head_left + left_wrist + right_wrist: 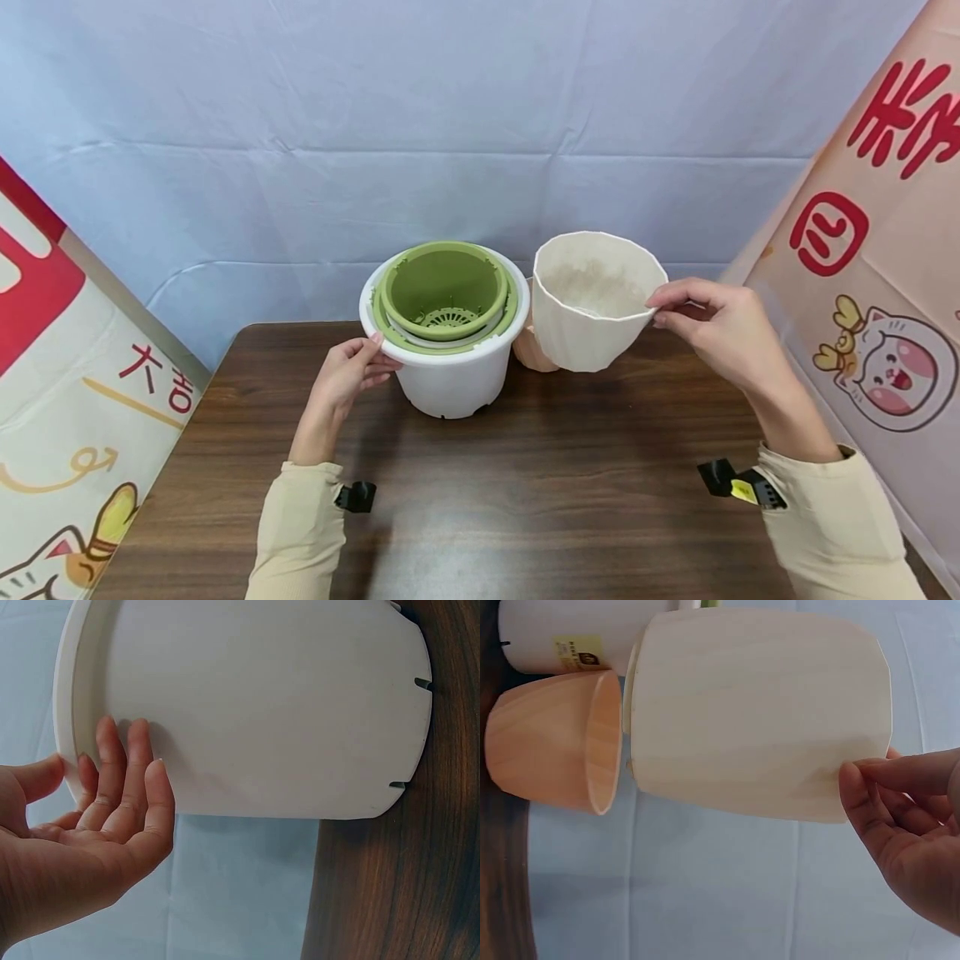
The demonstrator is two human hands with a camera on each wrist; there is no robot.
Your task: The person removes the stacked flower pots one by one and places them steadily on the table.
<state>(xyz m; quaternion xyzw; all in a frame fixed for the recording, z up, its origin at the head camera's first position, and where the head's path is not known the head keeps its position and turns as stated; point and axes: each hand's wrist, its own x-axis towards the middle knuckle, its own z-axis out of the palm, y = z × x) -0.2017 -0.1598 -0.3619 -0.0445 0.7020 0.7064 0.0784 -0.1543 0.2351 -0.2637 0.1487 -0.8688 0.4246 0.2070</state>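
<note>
At the table's back stands a large white flowerpot (450, 383) with green pots (442, 279) nested inside it. My left hand (347, 373) grips its rim at the near left. In the left wrist view the thumb lies on the rim (67, 712), and the fingers curl beneath it against the wall. My right hand (723, 333) pinches the rim of a cream faceted flowerpot (585, 342) between thumb and fingers. That pot hangs above the table, its stained inside showing. An orange flowerpot (544, 742) stands behind and below it, mostly hidden in the head view.
The dark wooden table (540, 500) reaches back to a pale blue cloth (420, 108). Printed cloths hang at the left (82, 400) and right (892, 250). A yellow label (577, 651) is stuck on the white pot's side.
</note>
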